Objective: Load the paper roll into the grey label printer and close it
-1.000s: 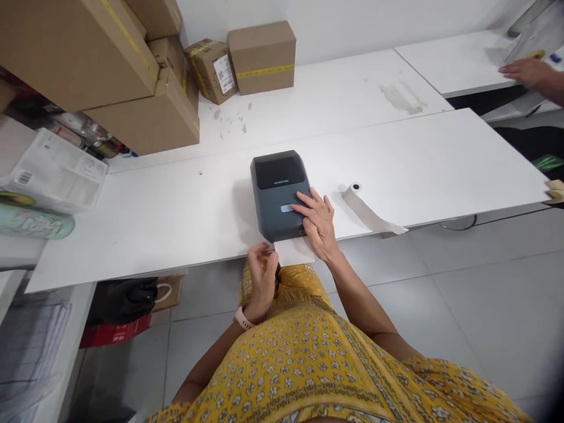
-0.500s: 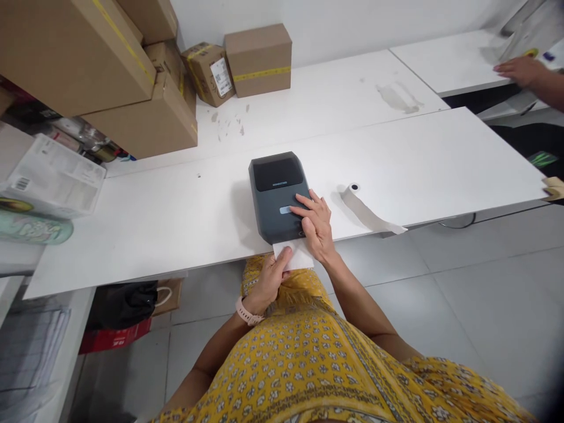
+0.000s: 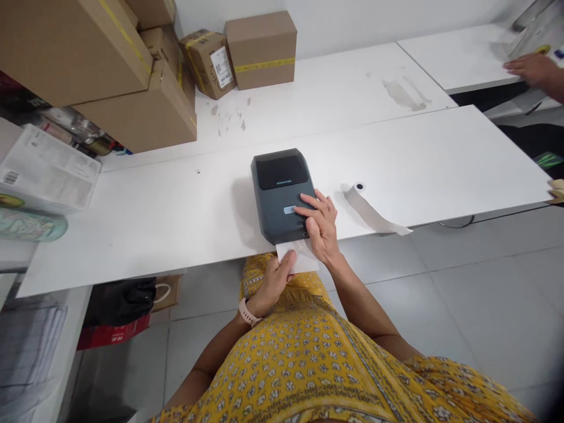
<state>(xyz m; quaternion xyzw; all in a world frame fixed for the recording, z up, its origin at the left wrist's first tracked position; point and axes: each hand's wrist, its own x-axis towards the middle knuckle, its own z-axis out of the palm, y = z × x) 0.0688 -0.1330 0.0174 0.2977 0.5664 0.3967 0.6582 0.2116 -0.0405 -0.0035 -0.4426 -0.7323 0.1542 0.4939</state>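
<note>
A dark grey label printer (image 3: 278, 218) stands at the front edge of the white table, with a pale button on its top. White paper (image 3: 306, 261) sticks out of its front, over the table edge. My left hand (image 3: 274, 281) pinches this paper between thumb and fingers. On the printer's right front corner rests my right hand (image 3: 324, 226), fingers spread, one fingertip at the button. Its thumb is bent near the front edge. To the right lies a small paper roll (image 3: 359, 187) with its loose strip trailing to the table edge.
Cardboard boxes (image 3: 264, 50) stand at the back left of the table (image 3: 176, 217). A white carton (image 3: 53, 170) and a green bottle-like item (image 3: 33, 226) lie at the left. Another person's hand (image 3: 531, 69) is at the far right. Below sits a black bag (image 3: 123, 302).
The camera view has shifted slightly, so the table and printer appear a little displaced. Both hands keep the same hold and position on the paper and printer.
</note>
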